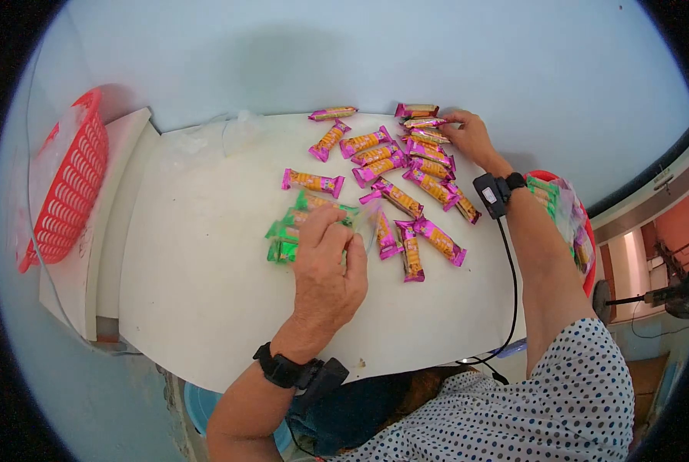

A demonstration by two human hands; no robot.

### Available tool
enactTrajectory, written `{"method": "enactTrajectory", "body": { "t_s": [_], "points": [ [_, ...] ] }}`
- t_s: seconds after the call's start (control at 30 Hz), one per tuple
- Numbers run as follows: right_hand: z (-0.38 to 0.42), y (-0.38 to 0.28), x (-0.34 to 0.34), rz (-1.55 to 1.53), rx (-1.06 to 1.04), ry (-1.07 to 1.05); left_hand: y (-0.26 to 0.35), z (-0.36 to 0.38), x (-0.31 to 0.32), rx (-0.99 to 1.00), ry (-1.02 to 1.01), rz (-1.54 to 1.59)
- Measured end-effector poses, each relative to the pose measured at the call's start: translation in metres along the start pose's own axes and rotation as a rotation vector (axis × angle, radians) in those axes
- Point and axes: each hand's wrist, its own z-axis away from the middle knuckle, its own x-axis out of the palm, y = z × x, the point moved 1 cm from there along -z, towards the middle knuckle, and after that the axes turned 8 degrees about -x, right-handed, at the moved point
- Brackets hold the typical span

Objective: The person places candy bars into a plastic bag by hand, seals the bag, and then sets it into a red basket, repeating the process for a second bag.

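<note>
Glossy plastic-looking wrappers [314, 182], smooth matt tabletop [206, 269], red plastic basket [71, 185]

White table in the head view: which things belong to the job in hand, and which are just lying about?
Likely in the job:
- pink-and-orange wrapped bars, at the right hand
- green plastic-wrapped packets and clear plastic film, at the left hand

Apparently lying about:
- red perforated plastic basket
- blue plastic tub
</note>
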Motion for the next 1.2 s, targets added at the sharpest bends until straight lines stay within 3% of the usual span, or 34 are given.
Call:
{"method": "enactTrajectory", "body": {
  "t_s": [0.07, 0.27, 0.5, 0.57, 0.87, 1.2],
  "points": [
    [0.006, -0.003, -0.006, -0.056, -0.012, 0.068, 0.001, -0.001, -0.001, 0.0, -0.008, -0.012],
    [0.028, -0.015, -0.036, -0.213, 0.31, 0.033, 0.001, -0.002, 0.001, 0.001, -0.013, 0.012],
    [0.075, -0.059, -0.074, -0.47, 0.361, 0.184, -0.002, 0.001, 0.002, 0.002, 0.012, 0.04],
    [0.09, -0.077, -0.082, -0.557, 0.351, 0.156, 0.0, 0.001, 0.001, 0.006, 0.019, 0.05],
    [0.136, -0.163, -0.048, -0.877, 0.464, -0.366, -0.002, 0.001, 0.001, 0.022, 0.049, 0.058],
    [0.135, -0.202, -0.01, -0.949, 0.601, -0.441, 0.002, 0.002, 0.002, 0.035, 0.027, 0.056]
  ]
}}
